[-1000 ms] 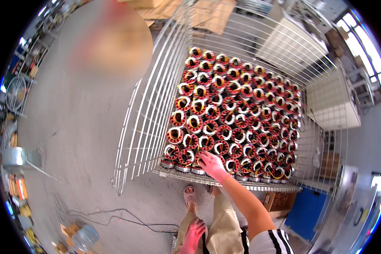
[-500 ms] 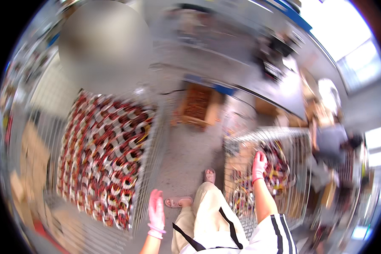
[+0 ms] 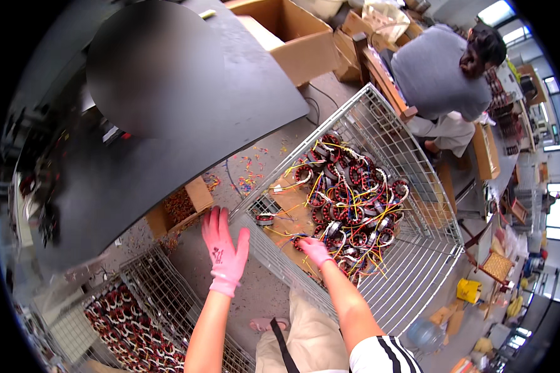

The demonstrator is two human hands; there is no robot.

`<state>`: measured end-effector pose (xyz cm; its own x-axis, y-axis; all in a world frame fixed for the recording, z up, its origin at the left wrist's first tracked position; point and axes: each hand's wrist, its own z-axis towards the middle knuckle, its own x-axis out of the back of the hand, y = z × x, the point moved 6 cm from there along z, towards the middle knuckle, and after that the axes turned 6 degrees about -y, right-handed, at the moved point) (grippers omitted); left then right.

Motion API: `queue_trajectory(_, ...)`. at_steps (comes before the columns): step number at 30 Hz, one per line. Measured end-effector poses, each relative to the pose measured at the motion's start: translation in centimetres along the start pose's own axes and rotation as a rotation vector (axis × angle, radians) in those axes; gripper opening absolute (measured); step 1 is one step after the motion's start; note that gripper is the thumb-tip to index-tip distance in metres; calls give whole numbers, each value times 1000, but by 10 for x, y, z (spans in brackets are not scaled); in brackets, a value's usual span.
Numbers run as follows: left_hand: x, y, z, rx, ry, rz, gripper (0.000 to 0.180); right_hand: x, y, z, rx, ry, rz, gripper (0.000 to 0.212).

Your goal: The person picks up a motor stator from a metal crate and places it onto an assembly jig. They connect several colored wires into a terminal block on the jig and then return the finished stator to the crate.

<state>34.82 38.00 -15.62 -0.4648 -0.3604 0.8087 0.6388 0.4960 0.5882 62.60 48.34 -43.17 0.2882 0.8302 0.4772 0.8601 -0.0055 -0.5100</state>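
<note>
My right hand (image 3: 316,251), in a pink glove, is down inside a wire mesh cage (image 3: 370,93). Its fingers are closed at the edge of a wound motor stator (image 3: 297,242) with coloured leads, partly hidden by the fingertips. Beside it lies a loose heap of motor stators (image 3: 354,214), red-and-black rings with white lacing and yellow, blue and red wires. One separate stator (image 3: 264,219) rests by the cage's left corner. My left hand (image 3: 227,256), also gloved in pink, hovers just outside that corner, empty, its fingers spread.
A second wire cage (image 3: 162,280) at lower left holds stators in neat rows. A dark table (image 3: 230,93) fills the upper left. Under its edge stands a carton (image 3: 199,194) of wire scraps, with more scraps on the floor. Another person (image 3: 442,71) sits beyond the cage at upper right.
My view has swung to the right, bringing the stator cage to the middle. My left hand has come up towards its corner with fingers spread; my right hand has reached down to a stator.
</note>
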Motion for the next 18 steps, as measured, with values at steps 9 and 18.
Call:
queue_trajectory(9,-62,12,45,39,-1,404,59,-154,7,142,-513,-97,1235,35)
queue_trajectory(18,-75,17,46,13,-46,389,61,-221,15,227,-756,192,1354,44)
